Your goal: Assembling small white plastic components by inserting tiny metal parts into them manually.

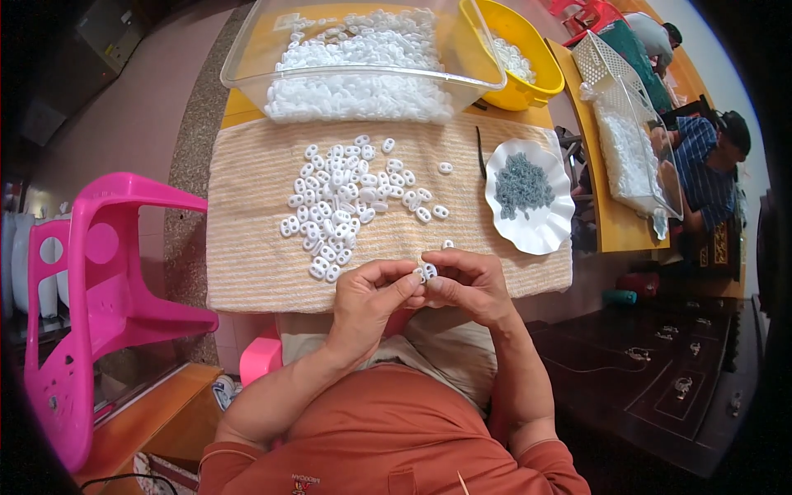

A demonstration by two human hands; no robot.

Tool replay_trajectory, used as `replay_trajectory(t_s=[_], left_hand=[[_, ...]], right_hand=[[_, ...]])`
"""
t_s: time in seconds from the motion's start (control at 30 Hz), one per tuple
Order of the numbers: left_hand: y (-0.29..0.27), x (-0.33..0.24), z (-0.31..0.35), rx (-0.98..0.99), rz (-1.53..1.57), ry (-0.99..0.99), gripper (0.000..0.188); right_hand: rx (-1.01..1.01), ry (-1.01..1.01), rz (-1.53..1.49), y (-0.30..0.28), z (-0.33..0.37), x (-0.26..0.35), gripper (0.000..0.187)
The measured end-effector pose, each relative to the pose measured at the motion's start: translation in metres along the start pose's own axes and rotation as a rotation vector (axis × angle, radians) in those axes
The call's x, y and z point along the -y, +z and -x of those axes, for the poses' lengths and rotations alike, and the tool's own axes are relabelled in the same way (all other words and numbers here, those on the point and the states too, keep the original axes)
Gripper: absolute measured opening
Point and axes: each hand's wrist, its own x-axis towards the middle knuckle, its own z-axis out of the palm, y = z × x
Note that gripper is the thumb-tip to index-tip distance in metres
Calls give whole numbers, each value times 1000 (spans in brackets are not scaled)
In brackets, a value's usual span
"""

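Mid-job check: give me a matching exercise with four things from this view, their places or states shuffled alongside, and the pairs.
1. Clear bin
2. White plate
3. Pink chair
4. Left hand

A. Left of the striped cloth
B. Fingertips at a small white piece
C. At the cloth's far edge
D. Bearing a grey heap

Pairs: 1-C, 2-D, 3-A, 4-B

A striped cloth (256, 239) covers much of a wooden table (238, 109), where white two-holed pieces (334, 177) lie in a loose heap, left of a thin black strip (480, 153) and a scalloped white plate (546, 239); a clear plastic bin (252, 84) and yellow basin (546, 78) line the far side.
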Motion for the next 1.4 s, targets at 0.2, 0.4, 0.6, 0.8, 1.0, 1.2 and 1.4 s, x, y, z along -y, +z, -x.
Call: replay_trajectory(t_s=[0.2, 0.4, 0.6, 0.8, 1.0, 1.2, 1.4], left_hand=[[1, -1, 1, -8, 3, -12, 17], [0, -1, 1, 3, 11, -19, 16], [-1, -1, 1, 19, 3, -39, 17], [1, -3, 2, 28, 2, -52, 16], [-2, -2, 1, 63, 51, -70, 15], [-3, -3, 1, 80, 128, -125, 14], [-4, -3, 0, 147, 198, -119, 15]], right_hand=[[9, 16, -48, 1, 1, 1, 35], [16, 6, -54, 0, 2, 0, 35], [42, -5, -62, -3, 3, -4, 34], [54, -60, 79, -4, 3, -2, 32], [72, -52, -69, -1, 5, -3, 34], [31, -70, 16, 3, 7, 0, 34], [26, -167, 67, 7, 8, 3, 30]])
